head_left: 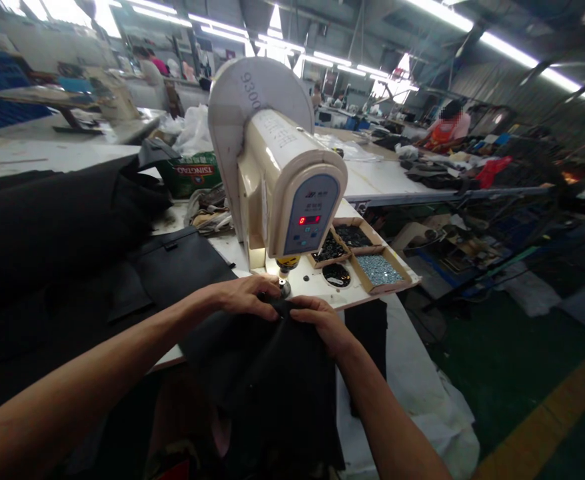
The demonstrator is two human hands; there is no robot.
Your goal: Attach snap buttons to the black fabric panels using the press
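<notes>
A piece of black fabric (267, 360) hangs from the table edge toward me, its top gathered under the head of a cream fastener press machine (292, 153). My left hand (250, 293) grips the fabric's upper edge, its fingertips beside the machine's lower die (284, 288). Just to the right, my right hand (320, 320) pinches the same edge between thumb and fingers. A lit red display shows on the machine's front panel (312, 213). Exactly what lies between the fingertips and the die is too small to make out.
Cardboard trays (377, 270) of small metal and black parts stand right of the machine, beside a round recess (336, 275) of black parts. Piled black fabric (57, 227) covers the left side. A person (447, 127) works at a far table on the right.
</notes>
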